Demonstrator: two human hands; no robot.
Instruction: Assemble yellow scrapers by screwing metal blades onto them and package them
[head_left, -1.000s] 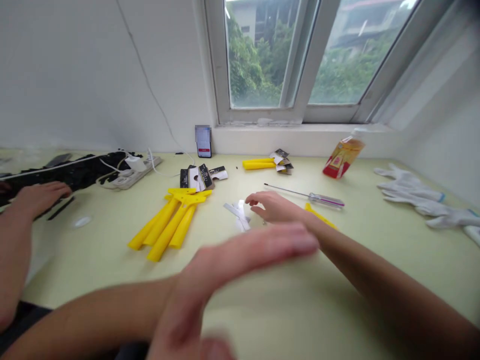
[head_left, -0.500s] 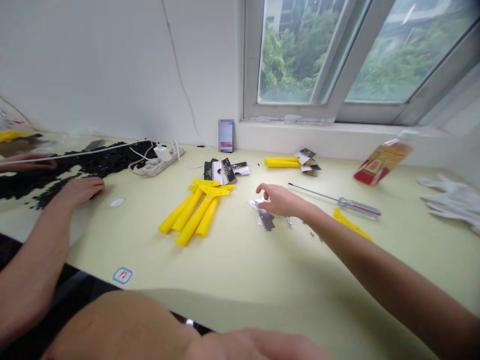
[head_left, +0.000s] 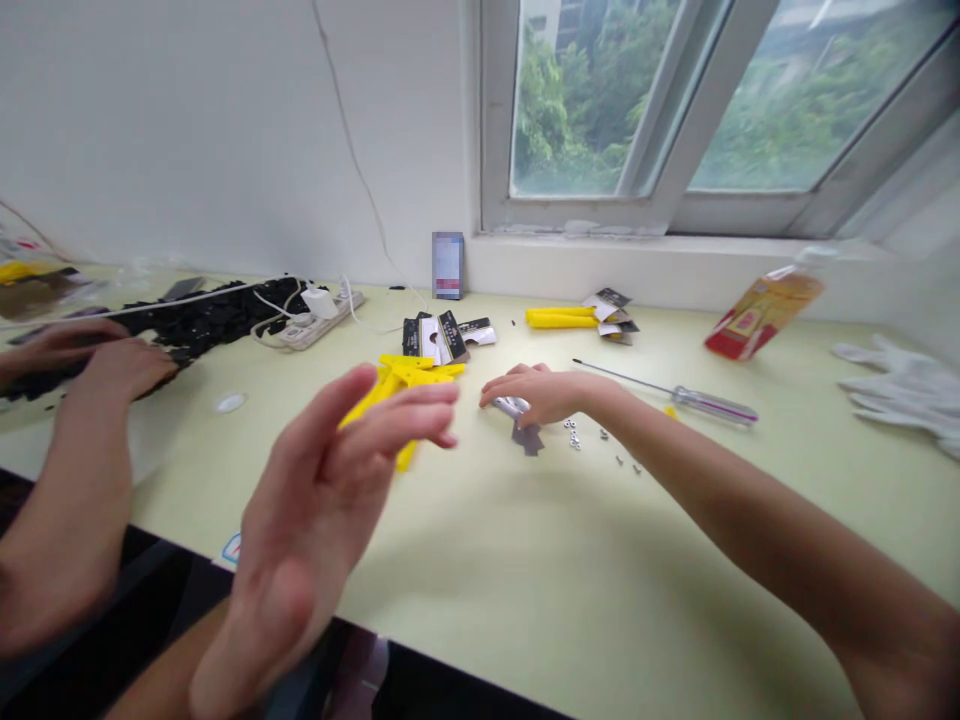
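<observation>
My left hand (head_left: 322, 500) is raised over the front of the table, fingers stretched out and apart, holding nothing. Behind it lie several yellow plastic handles (head_left: 409, 374) with flat, wide heads, partly hidden by the hand. My right hand (head_left: 536, 395) reaches over a small pile of thin metal blades (head_left: 529, 440), fingers spread and touching or just above them. Beside its wrist are small metal nuts (head_left: 574, 440) and screws (head_left: 619, 460). A screwdriver (head_left: 712, 405) with a clear handle lies beyond my right forearm, which covers most of a yellow piece (head_left: 670, 411).
Black and white cards (head_left: 450, 338) lie behind the handles; more yellow handles with cards (head_left: 562, 317) are near the window. A phone (head_left: 448, 265), bottle (head_left: 765, 310), white gloves (head_left: 892, 385) and power strip (head_left: 322, 320) stand around. At left, a co-worker's hands (head_left: 127, 360) are among black pieces (head_left: 217, 315).
My left hand has risen from the table's front edge and opened out over the table. My right hand's curled fingers have straightened over the blades. The co-worker's nearer hand has moved left.
</observation>
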